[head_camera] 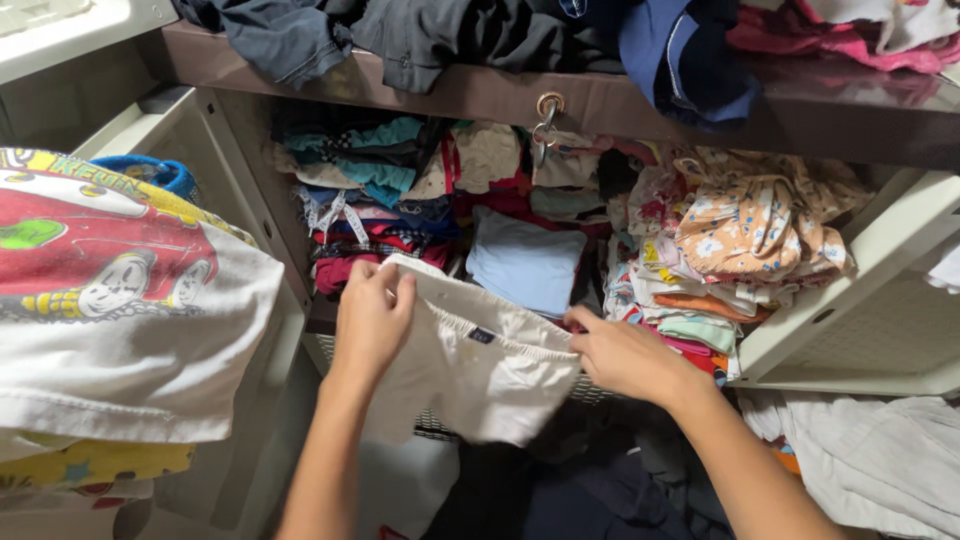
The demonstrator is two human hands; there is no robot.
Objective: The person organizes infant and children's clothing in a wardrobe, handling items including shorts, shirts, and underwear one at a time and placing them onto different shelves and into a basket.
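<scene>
We see both hands gripping white shorts (475, 370) at the elastic waistband: left hand (372, 318) at one end, right hand (622, 355) at the other, garment hanging spread between them. Behind, a shelf (330, 315) packed with folded clothes; a pale blue folded piece (525, 262) stands just past the shorts. Cartoon-print fabric (110, 300) lies left.

Both bare forearms reach forward from the lower edge of the head view, converging slightly. Left hand (372, 318) is raised, back toward the camera, fingers curled over and thumb pressed in, closed in a pinch grip. Right hand (625, 355) sits lower and to the side, knuckles up, fingers (583, 322) bent inward and clamped. Wrists straight, hands apart.
</scene>
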